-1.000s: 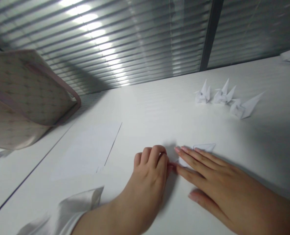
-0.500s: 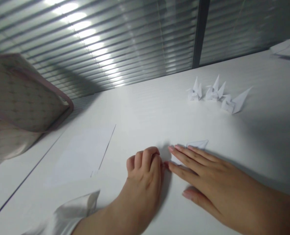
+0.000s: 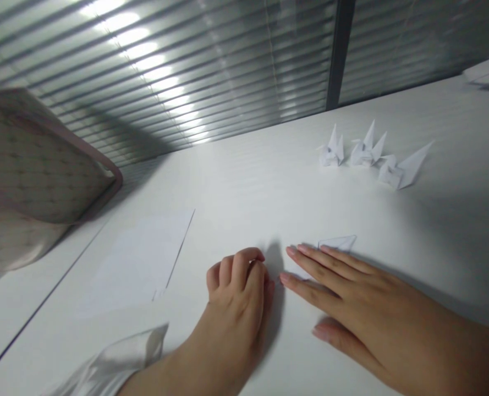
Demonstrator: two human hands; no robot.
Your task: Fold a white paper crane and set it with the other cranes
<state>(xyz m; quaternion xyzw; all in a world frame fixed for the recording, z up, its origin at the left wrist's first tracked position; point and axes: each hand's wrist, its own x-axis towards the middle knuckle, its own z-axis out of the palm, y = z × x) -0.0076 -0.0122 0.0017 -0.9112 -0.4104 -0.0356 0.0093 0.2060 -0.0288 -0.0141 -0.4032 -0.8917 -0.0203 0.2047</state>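
Observation:
My right hand (image 3: 343,297) lies flat on the white table (image 3: 269,187), fingers stretched out over a folded white paper piece (image 3: 338,242) whose pointed end sticks out past the fingertips. My left hand (image 3: 238,294) rests just to its left with fingers curled into a loose fist, knuckles down on the table close to the paper's hidden left edge. Whether it pinches the paper is hidden. A shiny white sleeve (image 3: 116,366) covers my left forearm.
Three folded white paper cranes (image 3: 368,154) stand at the back right. A flat white sheet (image 3: 145,258) lies to the left of my hands. A patterned pink-edged bag (image 3: 33,176) sits at far left. Window blinds (image 3: 211,71) run along the table's far edge.
My left hand has slid a little to the left, away from my right fingertips, opening a small gap. My right hand stays flat on the paper.

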